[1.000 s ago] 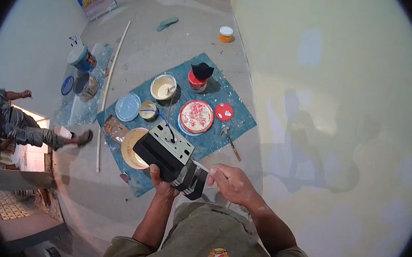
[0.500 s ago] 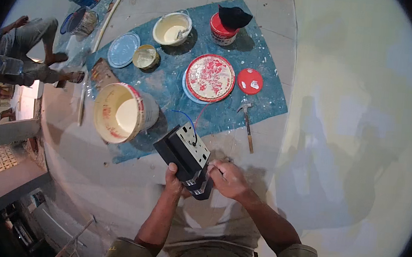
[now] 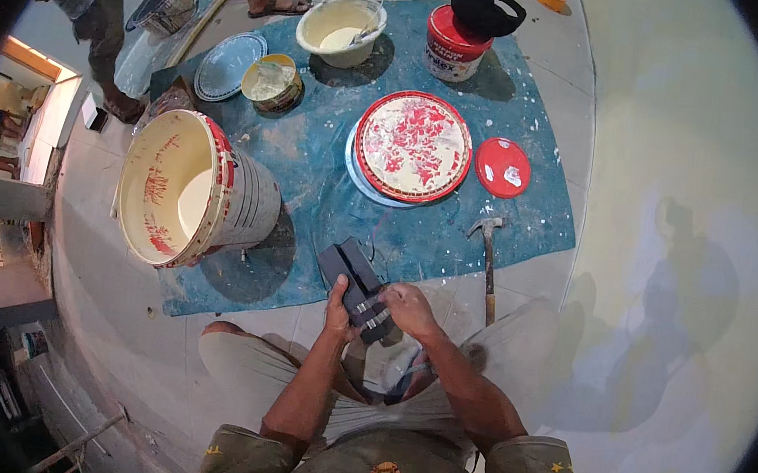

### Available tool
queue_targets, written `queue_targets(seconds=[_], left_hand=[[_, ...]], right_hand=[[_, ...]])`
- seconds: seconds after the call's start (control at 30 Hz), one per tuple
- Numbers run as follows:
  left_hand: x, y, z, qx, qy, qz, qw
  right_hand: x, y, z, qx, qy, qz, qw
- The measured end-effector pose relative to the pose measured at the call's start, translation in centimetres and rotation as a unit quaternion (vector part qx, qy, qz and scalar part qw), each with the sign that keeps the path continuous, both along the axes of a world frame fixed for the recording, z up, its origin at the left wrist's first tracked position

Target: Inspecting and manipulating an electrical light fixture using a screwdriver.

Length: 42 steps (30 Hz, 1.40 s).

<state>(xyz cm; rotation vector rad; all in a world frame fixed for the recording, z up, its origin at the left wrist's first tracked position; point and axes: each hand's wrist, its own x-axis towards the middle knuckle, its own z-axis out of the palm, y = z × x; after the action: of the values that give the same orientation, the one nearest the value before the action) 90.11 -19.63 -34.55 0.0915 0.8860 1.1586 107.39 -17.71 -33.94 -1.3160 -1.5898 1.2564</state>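
A dark grey, box-shaped wall light (image 3: 355,279) with silver bands near its lower end is tilted in front of my body. My left hand (image 3: 339,312) is closed round its left side, thumb on the front. At its right edge, near the bands, my right hand (image 3: 412,312) has its fingers pinched together. Whatever lies between those fingertips is too small to make out. The light's back plate faces away and is hidden; a thin wire shows faintly beyond it.
A blue sheet (image 3: 310,203) holds a large cream bucket (image 3: 256,199), a red-rimmed lid (image 3: 414,145), a small red lid (image 3: 503,168), a basin (image 3: 341,30) and a red-lidded paint bucket (image 3: 453,58) under a black cap (image 3: 487,12). A hammer (image 3: 488,264) lies right. Another person's foot (image 3: 279,3) is beyond.
The wall light has turned, so its front shows instead of its back plate and wires. My folded legs have come into view. The other person, seated before, is now standing at the upper left.
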Motion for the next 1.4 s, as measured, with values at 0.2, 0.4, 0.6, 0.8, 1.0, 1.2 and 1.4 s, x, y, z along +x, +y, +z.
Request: queue_targets(seconds=[0.2, 0.4, 0.6, 0.8, 1.0, 1.2, 1.4], left_hand=[[-1.9, -1.5, 0.0, -0.013, 0.005, -0.013, 1.0], [-2.2, -1.2, 1.4, -0.01, -0.008, -0.003, 1.0], [-5.0, -2.0, 4.3, 0.038, 0.001, 0.003, 0.999], [-5.3, -2.1, 3.8, 0.044, -0.011, 0.001, 0.999], [-5.5, -2.7, 4.1, 0.065, -0.028, -0.01, 0.997], [-6.5, -2.0, 1.7, 0.081, -0.066, -0.023, 0.994], [-7.1, -1.9, 3.0, 0.126, -0.067, -0.041, 0.989]], right_hand=[[-1.7, -1.0, 2.6, -0.171, -0.009, -0.013, 0.985], [-2.5, -1.0, -0.8, -0.153, 0.002, -0.086, 0.984], [-4.2, -0.5, 6.0, -0.177, -0.05, 0.014, 0.983], [-4.9, -1.8, 5.8, -0.091, -0.065, -0.069, 0.991], [-5.2, -1.4, 3.6, -0.149, -0.088, 0.015, 0.985], [-4.8, -2.5, 6.7, -0.055, -0.085, -0.027, 0.994], [-6.0, -3.4, 9.8, -0.077, -0.071, -0.035, 0.994]])
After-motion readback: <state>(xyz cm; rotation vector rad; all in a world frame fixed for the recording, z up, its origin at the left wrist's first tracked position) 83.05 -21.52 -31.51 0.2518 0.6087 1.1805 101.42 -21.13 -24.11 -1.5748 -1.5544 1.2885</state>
